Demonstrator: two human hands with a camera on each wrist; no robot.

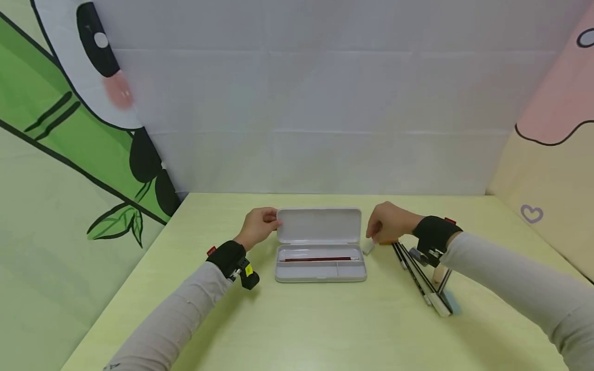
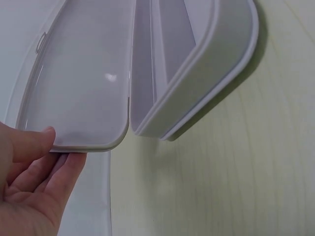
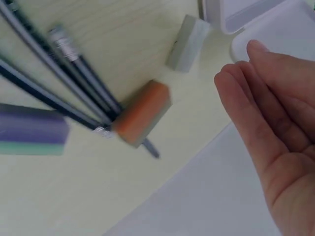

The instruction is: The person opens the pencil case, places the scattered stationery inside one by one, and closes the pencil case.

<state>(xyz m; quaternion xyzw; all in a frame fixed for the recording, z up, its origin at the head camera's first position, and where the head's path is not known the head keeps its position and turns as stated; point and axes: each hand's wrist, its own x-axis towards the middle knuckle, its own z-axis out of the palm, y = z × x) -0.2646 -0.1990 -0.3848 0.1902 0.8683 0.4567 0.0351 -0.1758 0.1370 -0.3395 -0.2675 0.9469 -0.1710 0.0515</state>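
At the middle of the pale green table (image 1: 325, 330) sits a grey pencil case (image 1: 320, 263), its lid (image 1: 319, 225) swung up and standing nearly upright behind the tray. One red pencil (image 1: 320, 259) lies lengthwise in the long back compartment; the two smaller front compartments look bare. The left hand (image 1: 258, 225) pinches the lid's left corner, thumb on the inner face and fingers (image 2: 59, 182) behind it, as the left wrist view shows, which seems to be what keeps the lid propped open and the case steady.

Just right of the case lies a small pale eraser (image 1: 368, 247), close to the tray's corner but not touching it. The right hand (image 1: 387, 222) hovers above it with fingers loosely bent and holding nothing; in the right wrist view the palm is empty and the eraser (image 3: 187, 43) lies apart from the fingertips (image 3: 231, 78).

Further right, a bundle of dark pencils (image 1: 413, 268) lies side by side, slanting toward the near edge, within easy reach of that hand. An orange eraser (image 3: 141, 114) rests against them, and a purple and green block (image 3: 32, 135) lies at their near ends. Printed cloth panels (image 1: 69, 129) wall the table in.
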